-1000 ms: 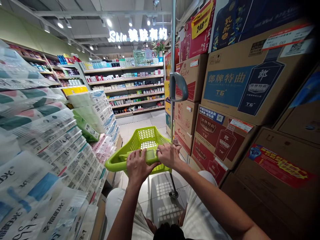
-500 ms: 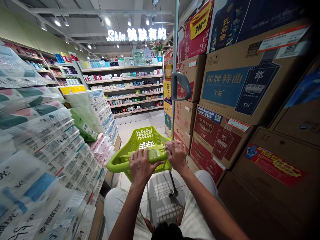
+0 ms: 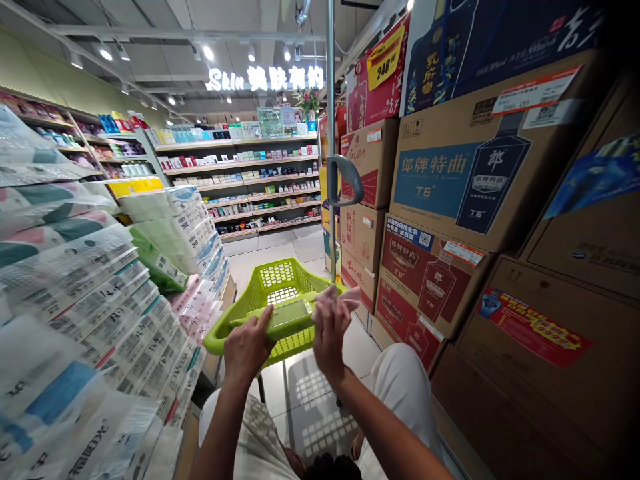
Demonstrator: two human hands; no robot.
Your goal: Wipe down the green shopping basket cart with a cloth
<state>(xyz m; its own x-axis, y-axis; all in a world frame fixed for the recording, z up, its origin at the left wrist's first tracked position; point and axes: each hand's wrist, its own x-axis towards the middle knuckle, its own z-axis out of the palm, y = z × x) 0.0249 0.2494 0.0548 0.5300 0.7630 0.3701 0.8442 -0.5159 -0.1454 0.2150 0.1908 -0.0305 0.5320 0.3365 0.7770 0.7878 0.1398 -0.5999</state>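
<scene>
A lime-green shopping cart (image 3: 273, 277) with a lattice basket stands in front of me, a tall metal pole rising at its right. My left hand (image 3: 249, 345) is wrapped round the left part of the cart's handle (image 3: 215, 341), thumb towards the middle. Closed on a crumpled pink cloth (image 3: 334, 305), my right hand (image 3: 330, 337) is at the right end of the handle. The cloth and fingertips are blurred by motion, and I cannot tell whether they touch the bar. Above that hand a grey looped grip (image 3: 353, 180) sticks out from the pole (image 3: 331, 87).
Stacked tissue packs (image 3: 100, 300) line the left side closely. Tall stacks of liquor cartons (image 3: 435, 173) wall the right. Tiled floor (image 3: 295, 250) runs ahead to shelves of skincare goods (image 3: 240, 177). My knees are on both sides below the handle.
My left hand has shifted left along the handle. My right hand has turned more upright, and the pink cloth in it shows far more. The view has swung slightly right.
</scene>
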